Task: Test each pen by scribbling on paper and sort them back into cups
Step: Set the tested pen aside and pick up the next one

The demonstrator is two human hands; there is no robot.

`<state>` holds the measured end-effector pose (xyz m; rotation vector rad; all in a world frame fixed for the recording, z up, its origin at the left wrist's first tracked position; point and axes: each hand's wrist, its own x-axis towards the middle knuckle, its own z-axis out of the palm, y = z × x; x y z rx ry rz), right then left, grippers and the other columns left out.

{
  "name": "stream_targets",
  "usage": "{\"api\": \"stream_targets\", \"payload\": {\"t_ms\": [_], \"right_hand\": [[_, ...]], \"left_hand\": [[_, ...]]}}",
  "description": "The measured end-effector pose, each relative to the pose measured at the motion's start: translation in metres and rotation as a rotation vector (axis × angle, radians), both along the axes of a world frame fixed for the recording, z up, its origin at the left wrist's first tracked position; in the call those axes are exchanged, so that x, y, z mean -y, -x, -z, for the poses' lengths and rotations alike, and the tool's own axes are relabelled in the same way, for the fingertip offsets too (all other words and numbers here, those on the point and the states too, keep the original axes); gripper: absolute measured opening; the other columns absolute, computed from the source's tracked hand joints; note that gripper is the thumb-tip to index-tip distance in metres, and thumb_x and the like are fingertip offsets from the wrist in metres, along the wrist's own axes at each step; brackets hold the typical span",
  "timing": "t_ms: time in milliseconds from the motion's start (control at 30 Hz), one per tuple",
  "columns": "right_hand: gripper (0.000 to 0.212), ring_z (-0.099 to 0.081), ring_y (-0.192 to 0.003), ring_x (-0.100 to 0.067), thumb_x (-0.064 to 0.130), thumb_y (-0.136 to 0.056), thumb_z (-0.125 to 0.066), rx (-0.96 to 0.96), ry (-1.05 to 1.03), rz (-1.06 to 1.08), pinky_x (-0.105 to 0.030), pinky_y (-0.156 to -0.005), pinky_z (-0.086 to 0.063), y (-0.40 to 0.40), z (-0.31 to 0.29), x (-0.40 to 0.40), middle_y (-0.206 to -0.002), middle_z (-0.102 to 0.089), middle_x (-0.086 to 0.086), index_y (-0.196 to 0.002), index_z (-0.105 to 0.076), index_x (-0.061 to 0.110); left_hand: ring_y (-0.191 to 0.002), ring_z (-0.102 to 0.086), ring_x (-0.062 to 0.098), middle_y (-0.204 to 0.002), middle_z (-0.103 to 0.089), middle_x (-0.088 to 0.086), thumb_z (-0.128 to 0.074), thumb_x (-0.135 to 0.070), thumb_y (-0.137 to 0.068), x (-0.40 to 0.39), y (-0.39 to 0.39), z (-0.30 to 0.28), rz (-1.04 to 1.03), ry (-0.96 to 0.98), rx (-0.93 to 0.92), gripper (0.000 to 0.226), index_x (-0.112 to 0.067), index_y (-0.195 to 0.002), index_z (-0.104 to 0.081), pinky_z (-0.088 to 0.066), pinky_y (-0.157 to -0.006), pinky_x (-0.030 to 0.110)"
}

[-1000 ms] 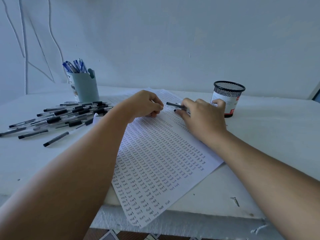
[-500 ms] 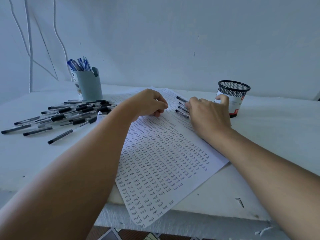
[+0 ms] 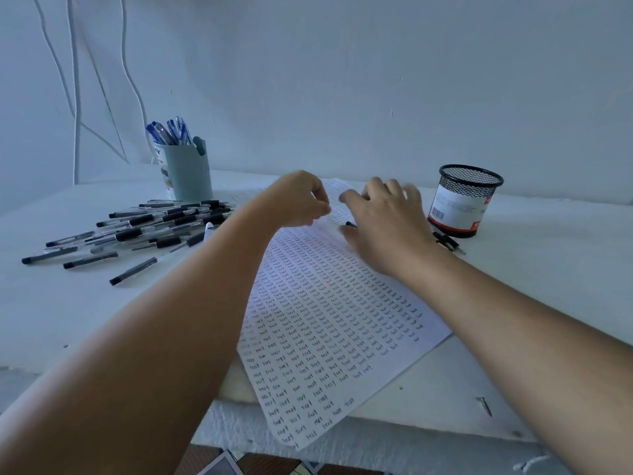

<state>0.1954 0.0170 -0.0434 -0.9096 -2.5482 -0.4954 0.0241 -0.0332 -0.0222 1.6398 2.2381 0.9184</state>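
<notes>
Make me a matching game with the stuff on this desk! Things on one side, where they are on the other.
Things:
1. blue pens
2. black pens
3. mesh cup
4. paper

Places:
A. under both forearms, in the middle
B. standing in the grey cup
C. on the right of the table, beyond the right hand
D. lying in a pile on the left of the table

Pairs: 1-B, 2-D, 3-C, 4-A
</notes>
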Motion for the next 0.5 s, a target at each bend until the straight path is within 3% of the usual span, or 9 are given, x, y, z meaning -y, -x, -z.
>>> {"api": "stream_targets", "payload": {"t_ms": [100,167,233,400,500], "right_hand": [[0.028,-0.057,-0.107,-0.025,0.040,-0.103,-0.054,-0.065,0.229,-0.199,-0.043,-0.090,-0.051,0.016,-0.005,0.016,-0.112,-0.058,0.000,-0.127,-0.059,0.026],[0.014,-0.062,-0.087,-0.021,0.036,-0.103,-0.055,-0.112,0.433,-0.274,-0.042,-0.080,-0.055,0.026,-0.002,0.025,-0.090,-0.060,0.007,-0.109,-0.060,0.025],[0.015,-0.064,-0.075,-0.020,0.038,-0.103,-0.057,-0.107,0.522,-0.292,-0.039,-0.071,-0.056,0.033,0.002,0.032,-0.078,-0.061,0.010,-0.101,-0.060,0.023],[0.020,-0.066,-0.077,-0.014,0.051,-0.103,-0.052,-0.048,0.555,-0.252,-0.035,-0.076,-0.055,0.043,0.013,0.039,-0.086,-0.069,0.007,-0.106,-0.056,0.031],[0.021,-0.069,-0.077,-0.017,0.053,-0.105,-0.050,-0.054,0.548,-0.247,-0.032,-0.075,-0.052,0.045,0.018,0.039,-0.086,-0.071,0.005,-0.107,-0.053,0.033]], "left_hand": [[-0.084,-0.072,0.022,-0.085,-0.073,0.005,-0.062,-0.015,-0.089,0.012,0.010,-0.023,-0.075,0.086,-0.227,0.010,-0.015,-0.092,-0.071,-0.054,-0.068,0.030],[-0.087,-0.069,0.027,-0.094,-0.073,0.011,-0.059,-0.013,-0.087,0.029,0.023,-0.038,-0.117,0.221,-0.402,0.016,-0.008,-0.097,-0.070,-0.054,-0.075,0.035],[-0.088,-0.067,0.027,-0.098,-0.072,0.012,-0.060,-0.015,-0.086,0.050,0.039,-0.048,-0.156,0.350,-0.519,0.016,-0.007,-0.098,-0.069,-0.055,-0.078,0.037],[-0.094,-0.071,0.026,-0.093,-0.074,0.006,-0.071,-0.026,-0.088,0.087,0.063,-0.037,-0.192,0.617,-0.588,0.021,-0.009,-0.100,-0.070,-0.052,-0.076,0.032],[-0.097,-0.066,0.027,-0.100,-0.070,0.005,-0.073,-0.026,-0.090,0.092,0.068,-0.025,-0.207,0.597,-0.535,0.022,-0.011,-0.105,-0.066,-0.055,-0.089,0.038]]}}
